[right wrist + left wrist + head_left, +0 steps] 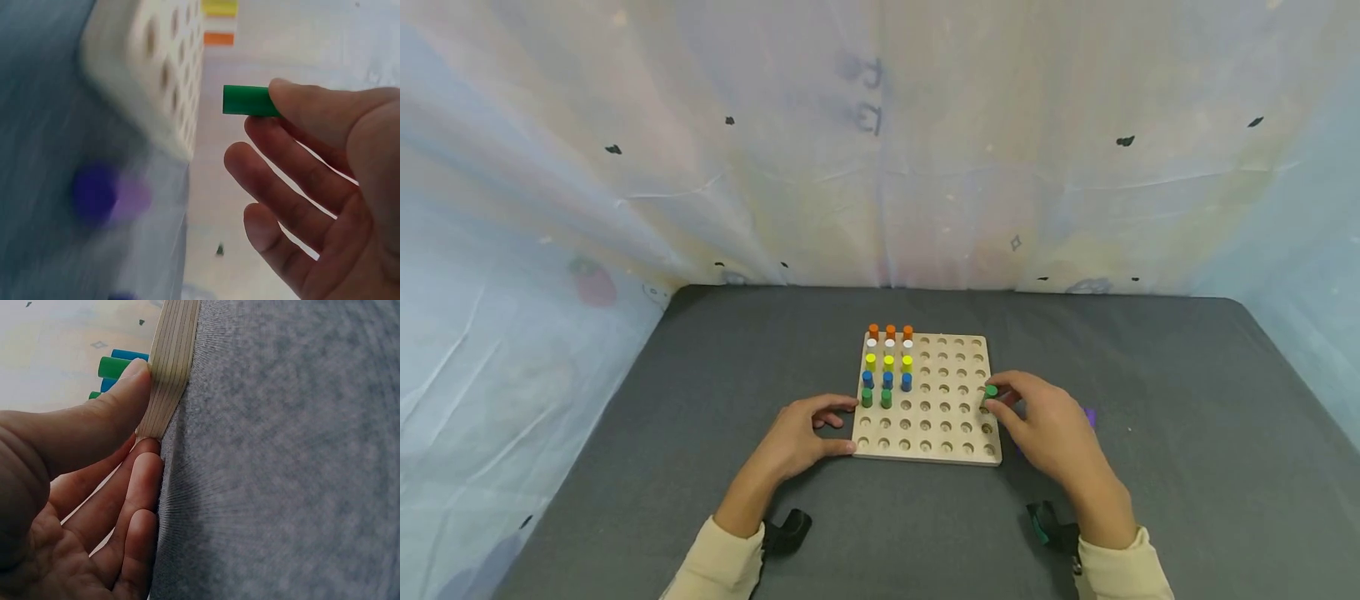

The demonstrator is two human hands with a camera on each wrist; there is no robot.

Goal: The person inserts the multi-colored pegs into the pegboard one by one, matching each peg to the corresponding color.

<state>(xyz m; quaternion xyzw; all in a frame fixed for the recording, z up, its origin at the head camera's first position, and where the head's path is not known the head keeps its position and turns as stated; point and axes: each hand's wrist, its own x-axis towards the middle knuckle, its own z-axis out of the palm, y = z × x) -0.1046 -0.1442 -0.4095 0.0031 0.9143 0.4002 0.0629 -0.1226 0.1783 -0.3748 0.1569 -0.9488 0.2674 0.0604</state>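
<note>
A wooden pegboard (926,454) with rows of round holes lies flat on the table. Its left side bears upright pegs: orange ones (891,332) at the back, then white (890,344), yellow (889,363), blue (887,380) and two green pegs (886,399). My right hand (1045,421) pinches another green peg (247,100) between thumb and forefinger, over the board's right edge; its other fingers are spread apart. At the board's left edge, my left hand (797,433) rests with thumb and fingertips touching the side, the thumb by the near left corner.
Purple pieces (97,192) lie on the grey table (737,350) to the right of the board, partly hidden by my right hand in the head view. A pale printed curtain (940,208) stands behind the table and along both sides.
</note>
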